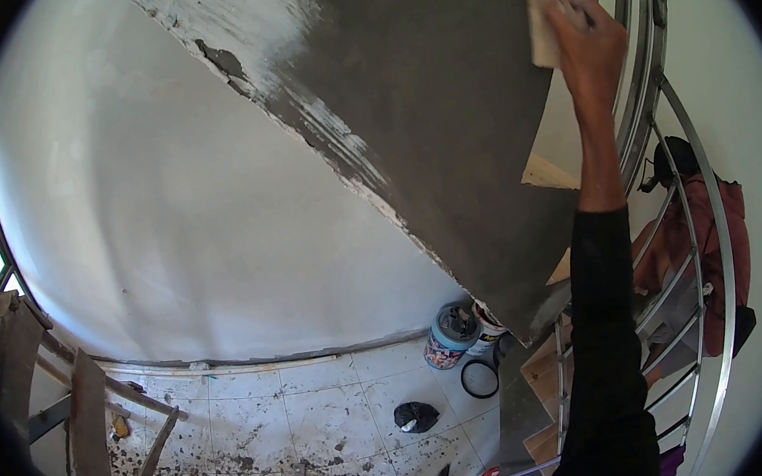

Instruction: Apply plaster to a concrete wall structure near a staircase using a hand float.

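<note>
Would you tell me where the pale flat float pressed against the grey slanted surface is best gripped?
Probably by its right-hand edge, coming from the right: the float lies flat on the grey plaster, and the right hand already holds it there.

My right hand point(592, 38) works high against the grey plastered slab point(444, 134), with the metal stair railing point(655, 82) crowding it just to the right. Leftward the slab face lies open. Below, paint buckets point(460, 332), a black bag point(416, 416) and wooden planks point(87, 431) clutter the tiled floor point(323, 413).
</note>
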A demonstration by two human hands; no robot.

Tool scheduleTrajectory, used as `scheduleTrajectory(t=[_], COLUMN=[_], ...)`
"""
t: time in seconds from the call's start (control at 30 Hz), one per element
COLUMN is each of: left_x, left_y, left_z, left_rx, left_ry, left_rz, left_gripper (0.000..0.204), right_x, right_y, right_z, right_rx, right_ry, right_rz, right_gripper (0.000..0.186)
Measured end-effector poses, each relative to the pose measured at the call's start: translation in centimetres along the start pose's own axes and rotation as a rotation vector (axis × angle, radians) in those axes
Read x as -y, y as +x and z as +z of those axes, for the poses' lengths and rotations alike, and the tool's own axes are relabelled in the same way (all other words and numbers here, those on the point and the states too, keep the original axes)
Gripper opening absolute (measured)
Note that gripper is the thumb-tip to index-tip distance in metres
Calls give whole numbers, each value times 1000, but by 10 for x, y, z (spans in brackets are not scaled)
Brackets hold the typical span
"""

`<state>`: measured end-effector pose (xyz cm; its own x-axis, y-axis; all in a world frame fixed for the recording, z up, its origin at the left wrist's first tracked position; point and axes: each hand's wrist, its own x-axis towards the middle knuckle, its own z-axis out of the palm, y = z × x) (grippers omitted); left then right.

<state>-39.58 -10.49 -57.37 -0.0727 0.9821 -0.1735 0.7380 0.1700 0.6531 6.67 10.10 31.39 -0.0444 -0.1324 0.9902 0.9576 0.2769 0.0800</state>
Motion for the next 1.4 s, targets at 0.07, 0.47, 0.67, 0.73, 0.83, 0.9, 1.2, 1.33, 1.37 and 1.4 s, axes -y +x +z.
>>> scheduleTrajectory(t=[0.07, 0.47, 0.67, 0.73, 0.83, 0.9, 1.2, 1.33, 1.37, 1.4], left_x=[-11, -56, -44, -48, -50, -48, -74, -49, -54, -53], left_y=[11, 3, 41, 50, 55, 46, 12, 22, 23, 24], left_z=[0, -36, -37, -30, -14, -11, -33, -24, -25, -25], left_rx=[59, 165, 192, 29, -52, 14, 136, 10, 14, 1], left_ry=[-23, -159, 0, -33, -69, -103, -131, -81, -87, -98], left_rz=[23, 55, 8, 62, 37, -14, 100, -73, -112, -100], left_gripper=[53, 55, 56, 50, 45, 44, 55, 46, 46, 49], right_x=[25, -48, 23, 99, 113, 74, -22, -35, -46, -54], right_y=[13, 2, 29, 36, 38, 29, 0, -58, -65, -66], right_z=[19, -29, 15, 17, 21, 16, -12, -42, -52, -57], right_rx=[37, 74, 103, 175, 156, 192, 172, 198, 215, 217], right_ry=[41, -64, 92, 193, 193, 87, 60, 5, -60, -64], right_rz=[-156, -214, -555, -691, -881, -857, -455, -466, -357, -356], right_gripper=[33, 23, 23, 15, 14, 18, 24, 24, 23, 23])
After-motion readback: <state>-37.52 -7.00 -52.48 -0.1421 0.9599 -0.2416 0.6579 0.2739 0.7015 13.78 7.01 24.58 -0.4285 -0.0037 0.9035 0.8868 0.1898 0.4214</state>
